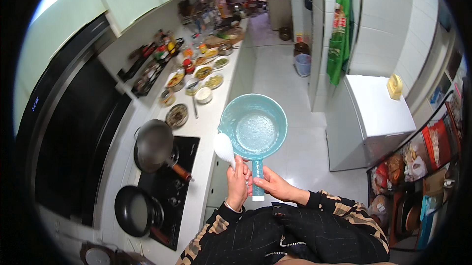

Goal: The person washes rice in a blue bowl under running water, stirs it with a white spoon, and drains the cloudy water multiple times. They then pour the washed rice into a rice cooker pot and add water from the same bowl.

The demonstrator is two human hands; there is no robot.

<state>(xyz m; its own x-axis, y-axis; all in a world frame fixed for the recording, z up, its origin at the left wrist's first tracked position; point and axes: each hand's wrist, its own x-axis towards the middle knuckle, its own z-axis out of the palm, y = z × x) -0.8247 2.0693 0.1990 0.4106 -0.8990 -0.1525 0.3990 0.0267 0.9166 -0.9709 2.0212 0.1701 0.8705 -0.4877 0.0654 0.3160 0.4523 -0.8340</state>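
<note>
My left hand (237,180) is closed round a white plastic rice paddle (223,146), its broad blade pointing up beside the rim of a teal saucepan (256,127). The pan's handle (257,176) is held in my right hand (276,184), with the thumb across it. Fingers of my left hand lie next to the handle; whether they touch it I cannot tell. Tilted towards me, the pan shows a wet-looking or whitish-marked inside and nothing solid in it.
At the left, a wok (155,143) and a black frying pan (133,211) sit on the black hob (186,158). Several filled dishes, such as a bowl of dark food (177,115), stand along the white counter (212,112). A white chest freezer (383,114) and a loaded rack (409,187) are at the right.
</note>
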